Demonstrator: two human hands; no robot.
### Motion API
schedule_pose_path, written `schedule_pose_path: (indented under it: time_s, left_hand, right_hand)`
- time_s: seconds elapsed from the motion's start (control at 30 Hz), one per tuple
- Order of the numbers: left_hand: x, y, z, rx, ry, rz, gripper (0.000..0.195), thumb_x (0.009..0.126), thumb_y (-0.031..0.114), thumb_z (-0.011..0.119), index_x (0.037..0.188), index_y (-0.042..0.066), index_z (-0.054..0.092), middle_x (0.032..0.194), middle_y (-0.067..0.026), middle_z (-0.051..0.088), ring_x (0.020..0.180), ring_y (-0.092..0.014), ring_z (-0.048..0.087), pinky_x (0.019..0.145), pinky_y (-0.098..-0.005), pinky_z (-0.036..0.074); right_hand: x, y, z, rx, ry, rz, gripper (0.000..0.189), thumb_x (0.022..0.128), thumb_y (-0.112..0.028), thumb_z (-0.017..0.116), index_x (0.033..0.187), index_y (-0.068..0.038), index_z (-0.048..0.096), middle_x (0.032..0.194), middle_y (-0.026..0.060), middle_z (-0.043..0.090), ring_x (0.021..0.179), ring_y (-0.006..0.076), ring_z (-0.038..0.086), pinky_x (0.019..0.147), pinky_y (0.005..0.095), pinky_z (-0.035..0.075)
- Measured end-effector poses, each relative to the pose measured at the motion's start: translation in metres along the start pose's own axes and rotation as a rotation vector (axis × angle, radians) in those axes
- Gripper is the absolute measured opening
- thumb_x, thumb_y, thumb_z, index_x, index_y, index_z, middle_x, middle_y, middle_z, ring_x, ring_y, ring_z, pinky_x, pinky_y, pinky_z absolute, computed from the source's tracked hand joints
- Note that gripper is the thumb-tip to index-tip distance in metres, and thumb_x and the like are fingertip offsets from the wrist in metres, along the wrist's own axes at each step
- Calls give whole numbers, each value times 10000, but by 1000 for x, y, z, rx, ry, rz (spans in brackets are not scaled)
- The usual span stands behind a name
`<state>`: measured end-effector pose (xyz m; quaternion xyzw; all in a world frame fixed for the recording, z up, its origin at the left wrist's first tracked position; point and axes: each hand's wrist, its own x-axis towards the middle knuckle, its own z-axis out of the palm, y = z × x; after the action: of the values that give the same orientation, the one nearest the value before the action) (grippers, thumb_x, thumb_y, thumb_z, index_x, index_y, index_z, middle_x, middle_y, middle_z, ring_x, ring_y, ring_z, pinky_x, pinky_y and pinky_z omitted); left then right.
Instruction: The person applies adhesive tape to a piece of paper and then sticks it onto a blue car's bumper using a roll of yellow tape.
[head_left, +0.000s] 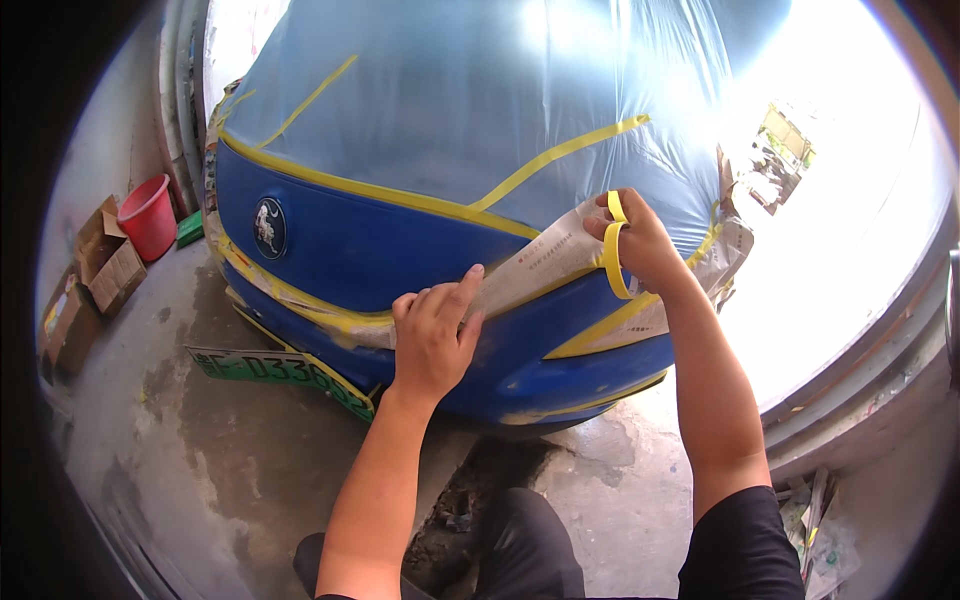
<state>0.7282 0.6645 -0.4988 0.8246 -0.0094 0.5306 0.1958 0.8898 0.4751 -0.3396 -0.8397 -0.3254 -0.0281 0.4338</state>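
My left hand (435, 337) rests its spread fingers on the left part of a newspaper strip (544, 259), gripping nothing. The strip runs up and right across the front of a blue car (375, 240), with yellow masking tape (546, 291) along its lower edge. At the strip's upper right end, my right hand (637, 240) has its fingers closed on looped yellow tape (612, 259); whether the loop belongs to a roll is unclear. The fingertips also meet the paper there. Translucent plastic film (427, 112) covers the car above a taped line (375, 193).
A green licence plate (281, 367) juts out low at the left. Cardboard boxes (112, 259) and a red bucket (148, 217) stand by the left wall. A dark floor recess (480, 495) lies below the bumper. Assorted clutter (817, 532) sits at the lower right.
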Motion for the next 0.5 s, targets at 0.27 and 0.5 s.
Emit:
schedule_pose_path:
  time_s: [0.27,0.5]
  left_hand:
    - [15,-13,0,-222,-146,-34,367,897,13,657,1244,127,692,831,-67,648,777,-251,616,751,-358,417]
    - [24,-13,-3,-291,-195,-72,281,936,42,611,1198,77,708,817,-100,641,744,-272,607,717,-346,427]
  right_hand:
    - [10,33,-13,225,-61,-71,220,949,-108,658,1099,-34,515,873,22,545,729,95,525,611,265,446]
    - [6,33,-30,504,-256,11,107,961,-54,611,1050,-6,579,725,-5,513,564,64,459,526,188,376]
